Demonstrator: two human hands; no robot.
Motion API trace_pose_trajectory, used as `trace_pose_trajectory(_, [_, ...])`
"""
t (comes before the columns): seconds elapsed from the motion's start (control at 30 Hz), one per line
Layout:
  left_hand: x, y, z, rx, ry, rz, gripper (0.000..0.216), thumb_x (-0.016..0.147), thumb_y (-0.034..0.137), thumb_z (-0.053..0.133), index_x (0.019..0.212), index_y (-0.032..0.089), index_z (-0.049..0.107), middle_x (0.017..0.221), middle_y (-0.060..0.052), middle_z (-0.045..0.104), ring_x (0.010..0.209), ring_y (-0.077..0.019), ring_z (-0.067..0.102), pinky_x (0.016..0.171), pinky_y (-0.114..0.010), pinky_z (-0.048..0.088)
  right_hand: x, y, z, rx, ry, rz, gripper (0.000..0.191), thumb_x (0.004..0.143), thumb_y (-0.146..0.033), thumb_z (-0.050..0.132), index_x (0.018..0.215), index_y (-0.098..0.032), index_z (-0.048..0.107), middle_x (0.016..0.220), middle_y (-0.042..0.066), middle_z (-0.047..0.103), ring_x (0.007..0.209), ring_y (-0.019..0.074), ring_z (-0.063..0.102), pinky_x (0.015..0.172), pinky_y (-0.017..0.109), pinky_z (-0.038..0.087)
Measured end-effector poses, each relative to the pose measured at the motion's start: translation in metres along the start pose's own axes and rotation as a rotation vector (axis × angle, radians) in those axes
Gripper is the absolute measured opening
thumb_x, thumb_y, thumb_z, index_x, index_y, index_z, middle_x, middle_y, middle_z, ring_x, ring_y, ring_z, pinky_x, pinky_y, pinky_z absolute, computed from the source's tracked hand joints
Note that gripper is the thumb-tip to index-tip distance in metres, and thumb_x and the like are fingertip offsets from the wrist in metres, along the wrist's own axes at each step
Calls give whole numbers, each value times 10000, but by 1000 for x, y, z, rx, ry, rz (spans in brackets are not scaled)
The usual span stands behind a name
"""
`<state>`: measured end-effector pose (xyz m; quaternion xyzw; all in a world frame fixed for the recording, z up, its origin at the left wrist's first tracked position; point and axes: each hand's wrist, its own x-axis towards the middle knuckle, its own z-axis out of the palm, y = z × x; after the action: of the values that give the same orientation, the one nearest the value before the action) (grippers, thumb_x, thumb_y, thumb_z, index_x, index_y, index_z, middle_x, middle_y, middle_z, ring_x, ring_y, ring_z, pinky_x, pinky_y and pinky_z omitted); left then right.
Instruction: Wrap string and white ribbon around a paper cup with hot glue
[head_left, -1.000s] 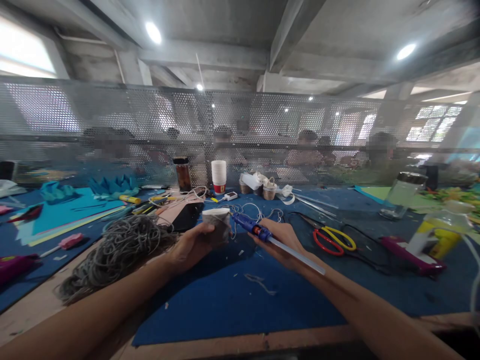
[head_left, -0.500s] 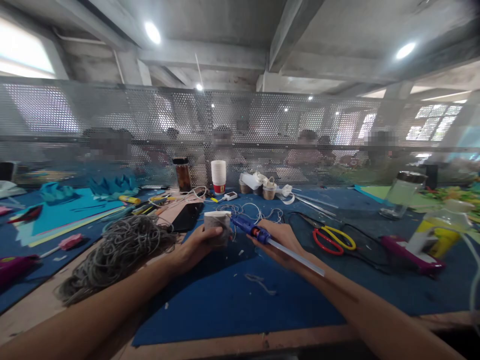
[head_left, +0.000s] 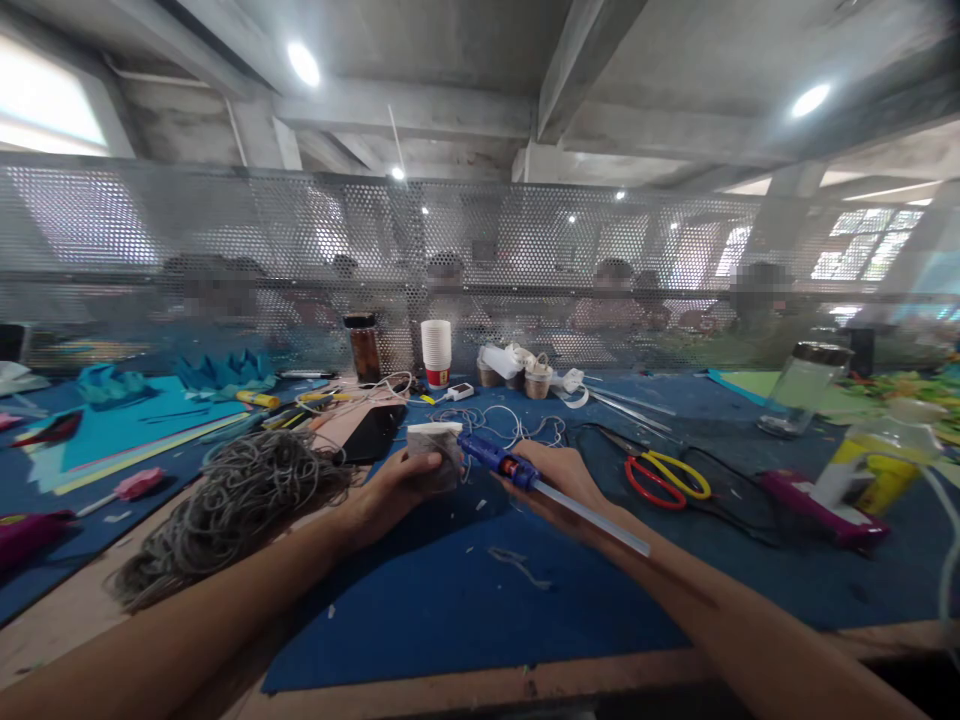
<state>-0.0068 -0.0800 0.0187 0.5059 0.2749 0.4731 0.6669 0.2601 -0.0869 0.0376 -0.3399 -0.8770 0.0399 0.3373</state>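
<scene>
My left hand (head_left: 394, 490) is closed around a small paper cup (head_left: 436, 452), its side wrapped in grey cord and its white edge showing at the top. In my right hand (head_left: 555, 475) is a blue hot glue gun (head_left: 491, 455), with a long clear glue stick (head_left: 589, 515) jutting out of its back toward my forearm. The gun's nozzle is up against the right side of the cup, or very close to it; I cannot tell whether they touch. Left of my left hand lies a tangled heap of grey cord (head_left: 240, 500).
Red-and-yellow-handled scissors (head_left: 664, 480) lie right of my right hand. Behind the cup stand stacked paper cups (head_left: 436, 350), a dark jar (head_left: 364, 348) and cord-wrapped cups (head_left: 537, 380). A black phone (head_left: 375, 432) lies at left, a glass jar (head_left: 806, 390) at right. Cord scraps (head_left: 521, 565) dot the blue mat (head_left: 465, 630).
Almost nothing differs. The glue gun and the cup have shifted only very slightly to the left; both hands keep the same hold.
</scene>
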Motion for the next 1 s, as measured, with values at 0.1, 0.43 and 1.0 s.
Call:
trace_pose_trajectory(0.1, [-1, 2, 1, -14, -28, 0, 271, 876, 293, 700, 1095, 147, 769, 1082, -121, 771, 1032, -263, 684, 948, -376, 514, 0, 0, -2, 4, -2, 4, 269, 1016, -439, 505, 891, -214, 582, 802, 10, 654, 680, 152, 606, 634, 244, 371])
trace_pose_trajectory(0.43, [-3, 5, 0, -57, 11, -34, 293, 877, 253, 651, 1115, 133, 773, 1099, -128, 784, 1052, -273, 686, 950, -397, 525, -1, 11, 5, -53, 10, -10, 246, 1011, -439, 523, 921, -216, 575, 829, 10, 669, 720, 158, 621, 639, 245, 360])
trace_pose_trajectory(1.0, [-6, 6, -4, -150, 25, -73, 347, 855, 244, 655, 1175, 140, 737, 1156, -141, 771, 1093, -305, 696, 977, -445, 531, -2, 11, 2, 4, 8, 14, 201, 996, -417, 550, 919, -232, 564, 849, 6, 675, 721, 160, 615, 657, 245, 380])
